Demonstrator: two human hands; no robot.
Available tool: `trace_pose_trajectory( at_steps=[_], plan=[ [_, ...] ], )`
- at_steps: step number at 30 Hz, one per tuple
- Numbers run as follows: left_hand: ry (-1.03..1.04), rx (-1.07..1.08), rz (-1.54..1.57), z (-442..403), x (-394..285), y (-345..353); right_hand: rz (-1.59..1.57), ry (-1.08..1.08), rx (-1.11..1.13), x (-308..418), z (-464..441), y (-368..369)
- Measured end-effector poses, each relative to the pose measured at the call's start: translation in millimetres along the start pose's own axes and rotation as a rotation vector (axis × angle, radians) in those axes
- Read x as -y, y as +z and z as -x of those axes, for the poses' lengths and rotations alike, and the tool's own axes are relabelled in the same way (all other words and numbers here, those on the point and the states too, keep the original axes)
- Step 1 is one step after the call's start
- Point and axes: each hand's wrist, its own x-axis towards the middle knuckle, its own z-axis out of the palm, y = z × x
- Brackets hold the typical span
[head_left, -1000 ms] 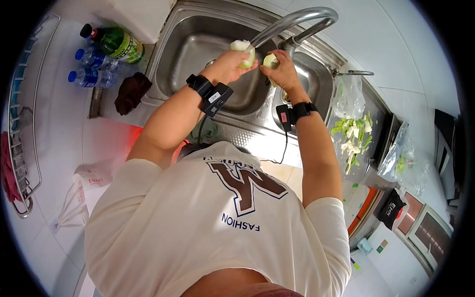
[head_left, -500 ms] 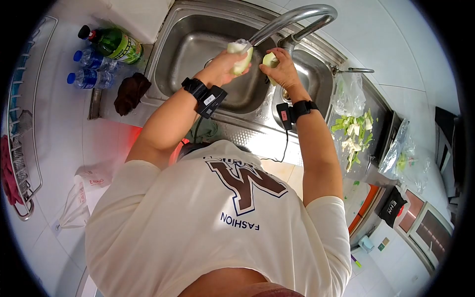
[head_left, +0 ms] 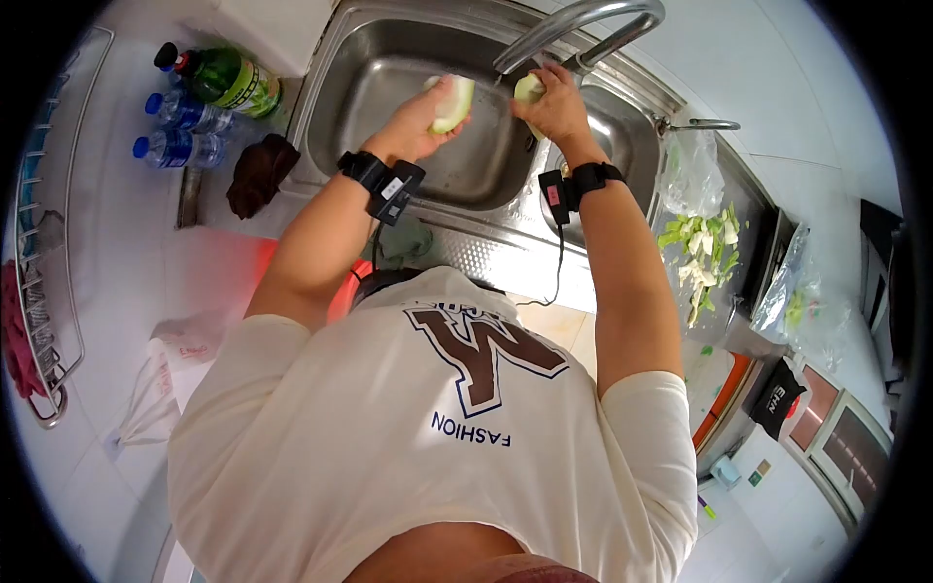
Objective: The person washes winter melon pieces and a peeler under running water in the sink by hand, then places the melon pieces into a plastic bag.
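Observation:
My left hand (head_left: 420, 121) is closed around a pale green gourd piece (head_left: 460, 105) with a whitish face, held over the large sink basin (head_left: 389, 73). Fingers wrap its left side and underside. A second gourd piece (head_left: 528, 89), light green, is gripped in my right hand (head_left: 556, 105) near the divider between the two basins. The faucet spout (head_left: 520, 56) ends just above and left of my right hand, and a little water shows at its mouth. My fingers partly hide both pieces.
Plastic bottles (head_left: 185, 115) and a dark brown cloth (head_left: 262, 175) stand left of the sink. On the right counter lie green and white vegetable scraps (head_left: 702, 255) beside a clear plastic bag (head_left: 690, 175). A green cloth (head_left: 403, 241) hangs at the front edge.
My left hand has drawn its gourd piece left and away from under the faucet, turning it. My right hand has risen slightly, keeping its piece, and is now closer to the spout.

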Motion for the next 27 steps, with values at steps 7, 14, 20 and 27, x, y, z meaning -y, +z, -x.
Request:
trace_pose_trajectory(
  at_steps=[7,14,20,27],
  plan=[
    [0.212,0.336,-0.059,45,-46,-22,-0.355,0.035,-0.102,-12,33,-4],
    [-0.011,0.043,-0.089,20,-18,-58,-1.283,0.865,0.08,-12,105,14],
    [-0.198,0.03,-0.106,44,6,6,-1.379,0.772,0.073,24,103,32],
    [-0.161,0.327,-0.214,41,20,16,-1.664,0.521,0.254,53,98,12]
  ],
)
